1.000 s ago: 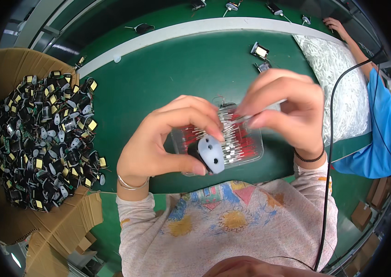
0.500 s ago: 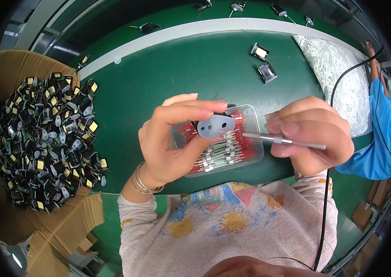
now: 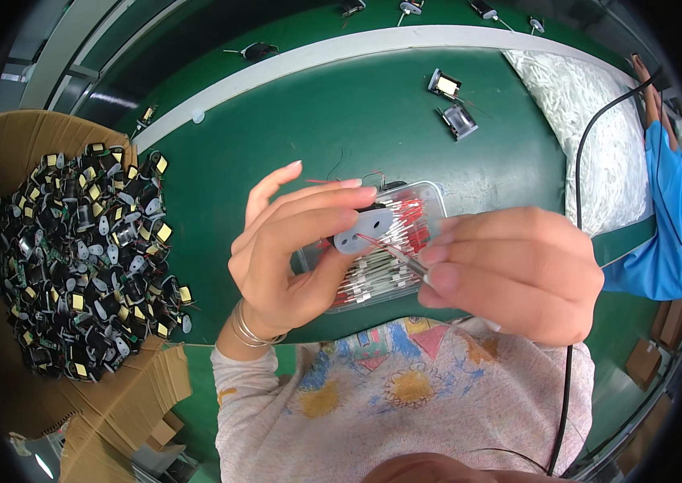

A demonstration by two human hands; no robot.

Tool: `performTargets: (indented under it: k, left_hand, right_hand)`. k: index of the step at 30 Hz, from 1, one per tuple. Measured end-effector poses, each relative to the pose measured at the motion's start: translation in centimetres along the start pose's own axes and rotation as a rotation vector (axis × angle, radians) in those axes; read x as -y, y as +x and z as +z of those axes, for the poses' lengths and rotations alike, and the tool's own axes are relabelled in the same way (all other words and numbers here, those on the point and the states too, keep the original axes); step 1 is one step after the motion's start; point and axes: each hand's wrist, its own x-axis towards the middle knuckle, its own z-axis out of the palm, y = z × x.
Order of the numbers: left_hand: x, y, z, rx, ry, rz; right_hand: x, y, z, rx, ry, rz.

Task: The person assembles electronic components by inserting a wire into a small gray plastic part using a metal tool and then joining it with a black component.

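My left hand (image 3: 285, 249) is closed on a small black device with a grey oval end plate (image 3: 367, 230), pinched between thumb and fingers. The plate has several round holes and faces right and toward me. My right hand (image 3: 518, 274) grips a slim, pen-like metal tool (image 3: 407, 260). Its thin tip reaches the plate close to one hole, beside a thin red wire end. Below both hands stands a clear plastic box (image 3: 435, 198) holding many red and white wires with white connectors (image 3: 373, 278); my left hand partly hides it.
A cardboard box (image 3: 3, 129) on the left is heaped with similar black devices (image 3: 87, 258). Two more devices (image 3: 458, 121) lie farther back on the green table (image 3: 301, 121). At right are a bag of white pieces (image 3: 591, 145), a black cable (image 3: 578, 193) and another person's blue sleeve (image 3: 663, 209).
My right hand has moved left with the metal tool, bringing its tip to the plate. The device in my left hand has tilted slightly, and its upper fingers have spread.
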Motion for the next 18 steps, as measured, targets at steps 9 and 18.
performTargets:
  k: [9,18]
  left_hand:
    - [-0.1,-0.3,0.1,-0.021,0.067,0.028]
    - [-0.3,-0.3,0.0,-0.021,0.1,0.003]
  right_hand:
    - [-0.1,-0.1,-0.1,0.024,-0.056,-0.094]
    - [1.1,-0.1,0.4,-0.021,-0.106,-0.015]
